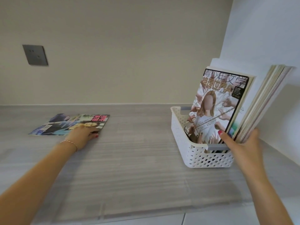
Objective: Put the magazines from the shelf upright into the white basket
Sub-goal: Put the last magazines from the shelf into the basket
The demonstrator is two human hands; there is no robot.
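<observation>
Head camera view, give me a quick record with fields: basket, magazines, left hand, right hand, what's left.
basket: white basket on the grey shelf, right side
magazines in basket: stack standing, leaning right
magazine on shelf: one magazine lying flat, left
left hand: left hand rests on the flat magazine's near edge
right hand: right hand grips the stack
left to do: flat magazine not yet in basket

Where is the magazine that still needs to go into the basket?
The flat magazine lies on the grey shelf, left in the head view, below the wall socket. The left hand rests on its near edge, well apart from the white basket.
</observation>
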